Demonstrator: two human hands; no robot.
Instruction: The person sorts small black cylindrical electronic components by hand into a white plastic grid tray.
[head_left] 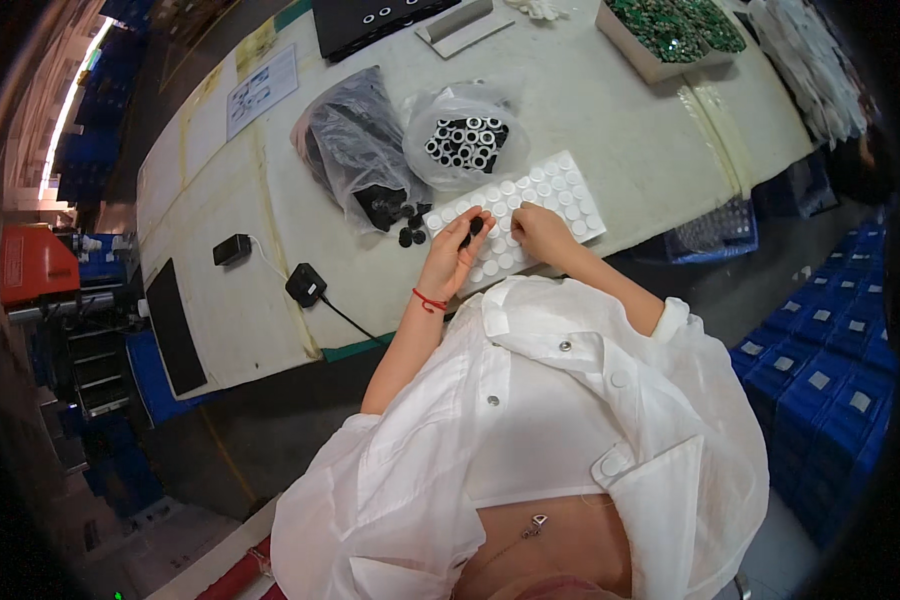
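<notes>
My left hand [454, 255], a red cord round its wrist, holds small black round pieces [476, 226] in its curled fingers above the left part of a white tray [591, 237]. Rows of white round pieces [573, 212] fill that tray. Over its middle, my right hand [543, 236] is closed with the fingertips turned down; whatever they pinch is hidden. Several loose black discs [406, 237] lie just left of the tray, at the mouth of a grey plastic bag [355, 130]. Behind the tray, a clear bag [422, 162] lies open, showing black-and-white rings [466, 143].
A box of green circuit boards [675, 40] stands at the far right, near a stack of white bags [810, 70]. Two black adapters [307, 285] with cords rest at the left. A printed sheet [262, 92] and a black case [375, 22] are farther back. Blue bins [830, 340] stand right.
</notes>
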